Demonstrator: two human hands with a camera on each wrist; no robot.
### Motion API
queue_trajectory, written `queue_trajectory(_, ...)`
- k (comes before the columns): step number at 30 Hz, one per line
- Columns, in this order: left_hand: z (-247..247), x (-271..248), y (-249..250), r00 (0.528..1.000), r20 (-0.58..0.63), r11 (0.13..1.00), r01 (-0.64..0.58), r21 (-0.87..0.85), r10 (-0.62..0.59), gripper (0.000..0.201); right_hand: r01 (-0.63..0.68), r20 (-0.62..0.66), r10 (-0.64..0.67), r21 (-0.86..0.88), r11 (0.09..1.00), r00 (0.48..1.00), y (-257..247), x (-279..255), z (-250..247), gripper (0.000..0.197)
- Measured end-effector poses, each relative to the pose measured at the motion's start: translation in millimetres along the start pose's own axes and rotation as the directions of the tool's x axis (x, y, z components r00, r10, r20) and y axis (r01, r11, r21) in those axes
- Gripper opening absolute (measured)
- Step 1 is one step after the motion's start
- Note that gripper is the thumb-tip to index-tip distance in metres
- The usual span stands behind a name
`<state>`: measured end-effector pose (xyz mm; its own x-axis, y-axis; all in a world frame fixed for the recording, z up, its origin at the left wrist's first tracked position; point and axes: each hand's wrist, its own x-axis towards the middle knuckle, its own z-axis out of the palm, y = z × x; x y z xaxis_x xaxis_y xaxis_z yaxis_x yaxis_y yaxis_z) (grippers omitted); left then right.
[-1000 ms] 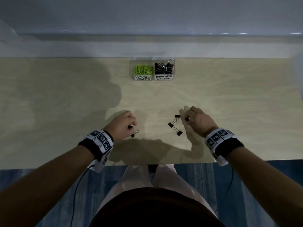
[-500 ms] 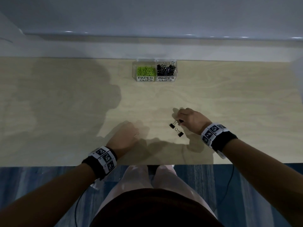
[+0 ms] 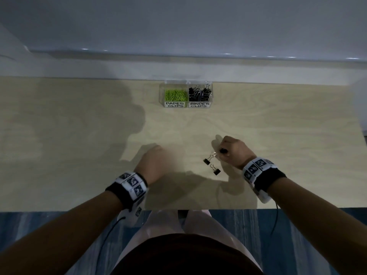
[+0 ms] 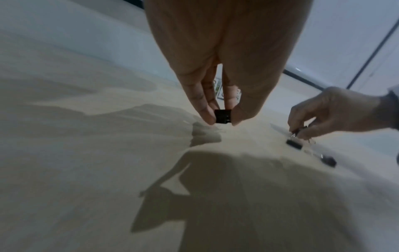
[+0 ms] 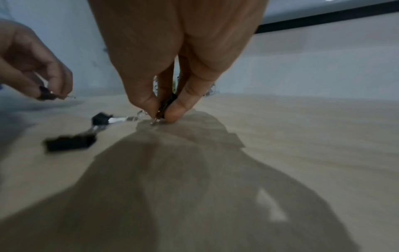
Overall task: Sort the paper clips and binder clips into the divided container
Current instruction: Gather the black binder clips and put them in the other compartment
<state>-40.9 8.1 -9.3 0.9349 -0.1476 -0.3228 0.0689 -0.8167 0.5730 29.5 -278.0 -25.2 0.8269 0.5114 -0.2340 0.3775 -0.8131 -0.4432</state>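
Note:
The clear divided container stands at the table's far middle, green paper clips in its left half and black binder clips in its right. My left hand pinches a small black binder clip just above the table. My right hand pinches another black binder clip at the table surface. Two more binder clips lie loose just left of the right hand: one nearer the fingers, one nearer me.
The pale wooden table ends at a front edge close to my lap. A white ledge and wall run behind the container. Shadows of my arms fall across the near part of the table.
My left hand picked up the binder clip that lay by it and lifted it. My right hand closed on one of the three clips in the group, leaving two on the table.

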Motion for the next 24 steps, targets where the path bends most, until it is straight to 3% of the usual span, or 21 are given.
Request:
queue_trajectory(3, -20.0, 40.6, 26.8, 0.996, -0.076, 0.999, -0.04, -0.015, 0.038, 0.012, -0.004, -0.155, 0.017, 0.086, 0.996, 0.988, -8.1, 22.5, -18.2, 0.006)
queue_trajectory(6, -42.2, 88.7, 59.4, 0.977, -0.184, 0.988, -0.123, -0.09, 0.105, 0.009, -0.059, -0.288, 0.122, 0.216, 0.975, 0.95, -17.3, 61.0, -47.4, 0.004)
queue_trajectory(11, -63.2, 159.6, 93.4, 0.961, -0.272, 0.985, -0.087, -0.147, 0.044, 0.013, -0.057, -0.371, 0.127, 0.195, 0.979, 0.92, -30.9, 127.8, -84.4, 0.01)
queue_trajectory(14, -60.3, 183.8, 93.2, 0.967, -0.251, 0.996, -0.068, -0.065, 0.05, 0.013, -0.147, -0.327, 0.177, 0.115, 0.982, 0.928, -28.3, 158.2, -85.6, 0.012)
queue_trajectory(18, -57.4, 196.0, 91.4, 0.973, -0.22, 0.997, -0.053, 0.058, 0.064, 0.018, -0.168, -0.217, 0.168, 0.021, 0.986, 0.962, -20.5, 169.7, -76.4, 0.017)
queue_trajectory(22, -56.5, 169.1, 83.9, 0.955, -0.249, 0.987, -0.156, 0.047, 0.163, 0.021, -0.024, -0.362, 0.095, 0.195, 0.981, 0.927, -15.4, 139.8, -73.0, 0.023)
queue_trajectory(24, -45.6, 139.9, 78.1, 0.952, -0.183, 0.969, -0.237, 0.073, 0.247, 0.022, 0.024, -0.395, 0.05, 0.178, 0.984, 0.917, -14.3, 107.9, -63.8, 0.021)
